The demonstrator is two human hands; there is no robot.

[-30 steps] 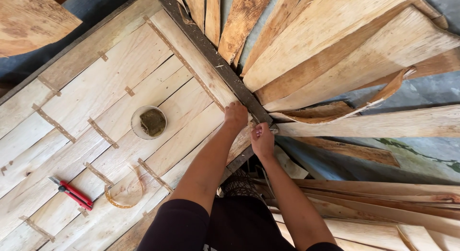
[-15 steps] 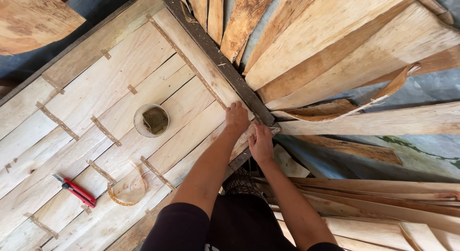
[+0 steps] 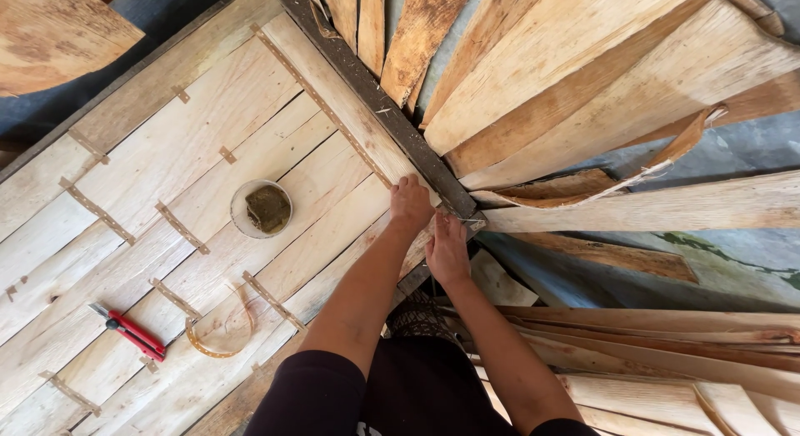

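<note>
**Both hands pressing at the corner of a veneer sheet**

A pale veneer sheet [image 3: 208,203], pieced from long strips joined by short bands of brown tape, is lying flat across the left of the view, and its near right corner is sitting directly under both hands. The sheet is looking light and straight-grained, with dark seams running between the strips. The left hand [image 3: 410,204] is resting palm down on that corner, fingers curled against the surface beside a dark wooden bar [image 3: 375,99] that is bordering the sheet's right edge. The right hand [image 3: 447,251] is lying just beside it, touching the sheet's edge near the bar's end; whether its fingers are pinching anything I cannot tell.

Farther out on the sheet, a small round bowl [image 3: 261,209] holding a dark lump is standing near the middle, and a red-handled cutter [image 3: 127,331] is lying beside a curled loop of tape [image 3: 218,338]. Loose veneer strips [image 3: 583,86] are fanning out beyond the bar.
</note>
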